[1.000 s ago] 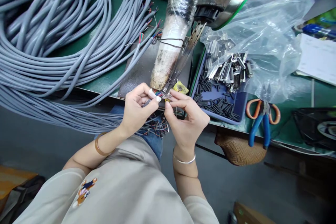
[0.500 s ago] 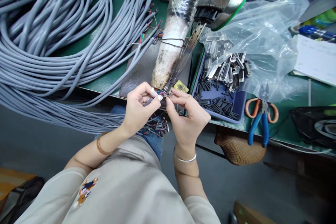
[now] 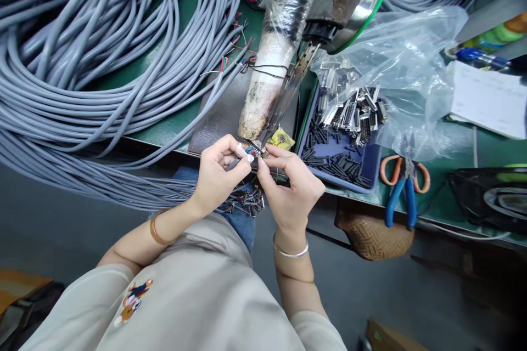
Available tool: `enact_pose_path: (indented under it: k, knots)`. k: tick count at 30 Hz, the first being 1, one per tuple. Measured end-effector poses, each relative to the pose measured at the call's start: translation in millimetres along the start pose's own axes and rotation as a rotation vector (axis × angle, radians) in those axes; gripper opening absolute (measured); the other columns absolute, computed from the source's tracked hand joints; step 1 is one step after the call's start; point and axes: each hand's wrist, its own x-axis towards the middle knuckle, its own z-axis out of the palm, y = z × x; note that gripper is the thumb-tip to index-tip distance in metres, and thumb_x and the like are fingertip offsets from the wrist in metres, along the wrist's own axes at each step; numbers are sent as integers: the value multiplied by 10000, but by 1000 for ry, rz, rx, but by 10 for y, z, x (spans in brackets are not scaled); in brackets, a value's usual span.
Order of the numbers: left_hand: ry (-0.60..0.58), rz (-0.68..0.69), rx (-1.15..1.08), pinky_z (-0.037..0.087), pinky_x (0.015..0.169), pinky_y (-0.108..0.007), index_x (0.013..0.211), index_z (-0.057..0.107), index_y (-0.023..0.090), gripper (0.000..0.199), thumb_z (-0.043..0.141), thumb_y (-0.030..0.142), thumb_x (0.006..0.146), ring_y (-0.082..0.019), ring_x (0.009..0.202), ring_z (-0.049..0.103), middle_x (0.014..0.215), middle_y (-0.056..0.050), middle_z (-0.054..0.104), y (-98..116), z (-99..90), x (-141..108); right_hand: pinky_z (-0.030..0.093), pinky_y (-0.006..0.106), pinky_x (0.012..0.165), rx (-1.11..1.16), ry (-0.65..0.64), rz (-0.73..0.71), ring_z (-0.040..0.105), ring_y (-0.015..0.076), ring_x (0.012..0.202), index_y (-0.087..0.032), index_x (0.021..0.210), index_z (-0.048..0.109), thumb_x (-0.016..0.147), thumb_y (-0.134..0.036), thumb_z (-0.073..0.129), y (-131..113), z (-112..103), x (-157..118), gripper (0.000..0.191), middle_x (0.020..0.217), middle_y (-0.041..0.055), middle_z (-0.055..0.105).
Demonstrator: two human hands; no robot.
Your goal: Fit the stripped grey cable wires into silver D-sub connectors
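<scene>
Holding a gray cable (image 3: 233, 164) at the tabletop (image 3: 453, 152) edge

The cable end is clamped between thumb and finger of the left hand (image 3: 216, 175); colored wires (image 3: 249, 149) and a metal connector (image 3: 257, 146) are held out from it, just below a wrapped tube (image 3: 265, 79). The right hand's (image 3: 293, 184) fingertips are brought together beside the connector; what is pinched there cannot be told. Farther back, black sleeves (image 3: 333, 167) are spread in a blue tray (image 3: 374, 167).

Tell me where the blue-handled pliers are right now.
In the head view, the blue-handled pliers lie right of centre at the near edge of the green table, right of the blue tray, overlapping orange handles.
</scene>
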Motion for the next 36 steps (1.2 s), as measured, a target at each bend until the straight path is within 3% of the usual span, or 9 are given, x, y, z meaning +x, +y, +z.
enact_pose_path:
  k: [8,20,23,26,28,30,33,35,36]
  knots:
    - [-20,30,61,332,453,-170,752,631,168,148,770,216,759,-39,498,431,682,27,604,-78,-46,-44,635,247,754,-3,17,15,803,160,889,-232,840,632,906,-126,687,-15,-11,-31,136,982,15,821]
    - [-14,177,241,427,517,-178,766,644,175,120,746,213,816,-76,562,554,746,-8,689,-141,-110,-152,662,258,721,19,44,18,817,178,846,-231,903,662,907,-150,708,0,-15,-136,93,967,17,831]
    - [-163,219,289,488,561,-196,775,674,170,92,724,203,845,-110,618,646,774,-39,743,-111,-141,-197,654,262,645,111,151,155,808,175,737,-213,942,660,929,-190,701,19,-60,-128,49,901,9,822]
    - [-514,245,324,597,756,-258,903,767,178,66,707,204,894,-177,826,776,941,-88,825,-86,-198,-274,607,258,522,180,384,242,738,151,527,-200,914,616,954,-260,685,53,-136,-56,99,748,-34,774]
    - [-751,242,382,602,962,-355,1084,796,208,198,743,258,900,-242,1080,780,1151,-118,818,-77,-249,-332,555,244,440,219,521,193,668,135,423,-209,873,591,957,-317,680,126,-211,15,164,647,-65,717]
    - [-862,241,458,565,1064,-436,1223,772,244,371,802,331,864,-291,1245,719,1311,-135,761,-72,-310,-370,448,207,335,272,588,91,554,102,316,-223,844,590,945,-364,694,260,-320,77,202,593,-77,686]
    - [-754,339,448,599,970,-368,1199,778,245,326,789,298,878,-246,1118,765,1206,-119,801,-53,-432,-324,284,175,241,420,503,-107,254,50,176,-279,873,612,897,-410,767,510,-577,100,204,438,-145,528]
    - [-489,503,475,596,886,-322,1100,794,220,200,751,247,906,-203,958,775,1021,-87,825,-30,-547,-200,202,171,235,423,457,-232,99,46,162,-322,873,596,848,-531,800,606,-793,42,293,336,-183,297]
    - [-296,593,559,581,895,-341,1058,795,216,165,753,241,900,-208,939,760,990,-81,818,-20,-616,-113,167,178,240,347,425,-219,58,50,167,-318,807,571,844,-689,724,608,-900,-9,403,313,-177,197]
